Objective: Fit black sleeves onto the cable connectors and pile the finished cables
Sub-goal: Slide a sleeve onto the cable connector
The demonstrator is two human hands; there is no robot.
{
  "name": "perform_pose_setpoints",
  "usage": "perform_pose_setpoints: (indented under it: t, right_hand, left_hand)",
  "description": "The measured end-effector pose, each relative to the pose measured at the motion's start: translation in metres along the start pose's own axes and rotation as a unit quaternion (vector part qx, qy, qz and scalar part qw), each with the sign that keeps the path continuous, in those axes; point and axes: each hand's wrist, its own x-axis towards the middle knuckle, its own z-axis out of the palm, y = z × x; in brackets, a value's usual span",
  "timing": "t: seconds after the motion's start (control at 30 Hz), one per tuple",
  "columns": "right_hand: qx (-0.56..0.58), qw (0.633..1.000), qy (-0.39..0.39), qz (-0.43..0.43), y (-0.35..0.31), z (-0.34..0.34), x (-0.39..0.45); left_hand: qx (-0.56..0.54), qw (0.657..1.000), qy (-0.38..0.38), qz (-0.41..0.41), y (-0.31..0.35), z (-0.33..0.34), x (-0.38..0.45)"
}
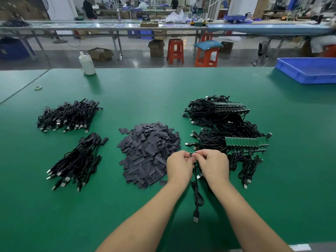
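My left hand (179,165) and my right hand (213,163) meet above the green table, both pinching the small connector end (192,154) of one black cable (197,195). Its cord hangs down between my wrists and ends in a USB plug near the front. I cannot tell whether a sleeve is on the connector. A heap of flat black sleeves (148,151) lies just left of my hands. Cables with bare green connector boards (234,135) are heaped to the right. Two piles of sleeved cables lie at the left, the far pile (68,116) and the near pile (78,160).
A white bottle (87,63) stands at the table's far edge. A blue plastic tray (309,70) sits at the far right corner. A small ring of tape (38,87) lies far left. Stools, boxes and other benches stand beyond the table.
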Motion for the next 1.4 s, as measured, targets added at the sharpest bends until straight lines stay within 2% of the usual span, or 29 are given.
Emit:
perform_pose_setpoints:
  t: [0.5,0.63,0.73,0.87,0.97,1.0,1.03,1.1,1.17,1.2,1.27,1.4]
  right_hand:
    - [-0.036,0.999,-0.001,0.01,0.002,0.005,0.0]
    - [-0.009,1.0,-0.005,0.024,0.011,-0.006,0.012]
    - [-0.041,0.998,0.006,0.053,0.029,-0.022,0.033]
    - [-0.097,0.992,-0.014,0.082,0.051,-0.041,0.052]
    - [-0.145,0.988,0.036,0.025,0.048,-0.043,0.049]
    - [-0.127,0.99,0.054,-0.009,0.041,-0.041,0.046]
    - [-0.081,0.996,0.037,-0.033,0.031,-0.039,0.041]
    - [0.053,0.993,-0.104,-0.032,0.008,-0.03,0.028]
    - [0.178,0.95,-0.256,-0.011,-0.009,-0.014,0.01]
    - [0.229,0.931,-0.286,0.001,-0.012,-0.005,0.003]
    - [0.305,0.912,-0.274,0.032,-0.013,0.012,-0.006]
    - [0.307,0.924,-0.216,0.068,-0.008,0.029,-0.008]
  left_hand:
    - [0.04,0.999,0.003,0.008,-0.003,0.007,0.004]
    - [-0.014,1.0,0.004,-0.011,-0.008,-0.002,0.009]
    - [-0.06,0.998,0.019,-0.007,-0.012,-0.022,0.015]
    - [-0.105,0.994,-0.033,0.025,-0.011,-0.048,0.015]
    - [-0.106,0.991,-0.062,0.054,-0.006,-0.059,0.012]
    - [-0.103,0.99,-0.069,0.059,-0.005,-0.061,0.012]
    - [-0.097,0.991,-0.075,0.062,-0.003,-0.062,0.012]
    - [-0.082,0.992,-0.074,0.06,0.0,-0.061,0.013]
    - [-0.112,0.991,-0.061,0.038,0.002,-0.061,0.012]
    - [-0.151,0.987,-0.056,0.017,0.002,-0.061,0.012]
    - [-0.208,0.976,-0.057,-0.019,-0.003,-0.064,0.013]
    - [-0.174,0.982,-0.074,-0.024,-0.028,-0.075,0.014]
